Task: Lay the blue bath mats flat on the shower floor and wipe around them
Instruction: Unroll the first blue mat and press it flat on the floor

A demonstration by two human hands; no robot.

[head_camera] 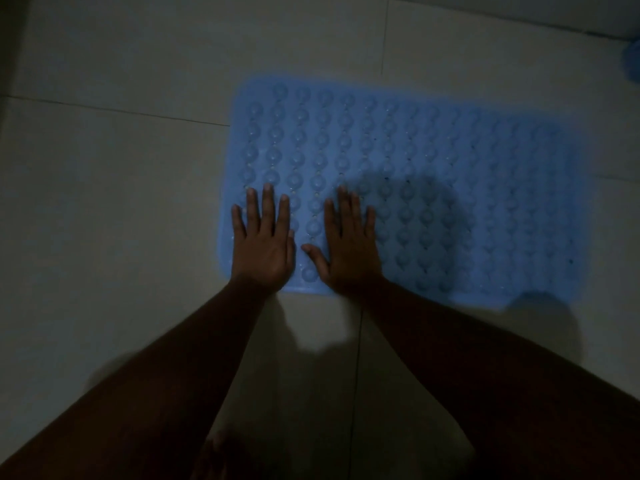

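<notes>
A blue bath mat (pixel 450 161) with rows of round suction bumps lies flat on the pale tiled floor, long side running left to right. My left hand (pixel 263 244) rests palm down on its near left corner, fingers spread. My right hand (pixel 349 247) lies palm down beside it, a little further right on the mat, fingers also apart. Neither hand holds anything. The light is dim and my head and arms cast a shadow over the mat's near middle.
Pale floor tiles (pixel 121 202) with thin grout lines surround the mat. A second blue object (pixel 633 60) shows at the far right edge, mostly cut off. A wall base or step runs along the top right. My knees fill the bottom corners.
</notes>
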